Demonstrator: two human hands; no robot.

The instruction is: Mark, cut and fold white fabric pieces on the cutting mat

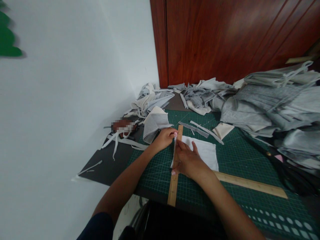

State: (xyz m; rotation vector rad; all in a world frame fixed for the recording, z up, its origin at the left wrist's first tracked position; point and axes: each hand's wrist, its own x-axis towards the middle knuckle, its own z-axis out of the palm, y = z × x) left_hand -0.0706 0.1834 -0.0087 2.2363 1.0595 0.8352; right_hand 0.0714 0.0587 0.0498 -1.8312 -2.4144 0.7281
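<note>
A white cloth rectangle lies on the green cutting mat. Along its left edge, a wooden ruler runs towards me and past the mat's front edge. My right hand presses on this ruler with its fingers spread, partly covering ruler and cloth. At the ruler's far end, my left hand is closed in a pinch; a small pink spot shows at its fingertips, too small to name. A second wooden ruler stretches rightward from the cloth's near right corner.
Grey and white fabric scraps are heaped at the back left, with a larger fabric pile at right. Black scissors lie right. Narrow cloth strips sit beyond the cloth. A white wall bounds the left, a wooden door the back.
</note>
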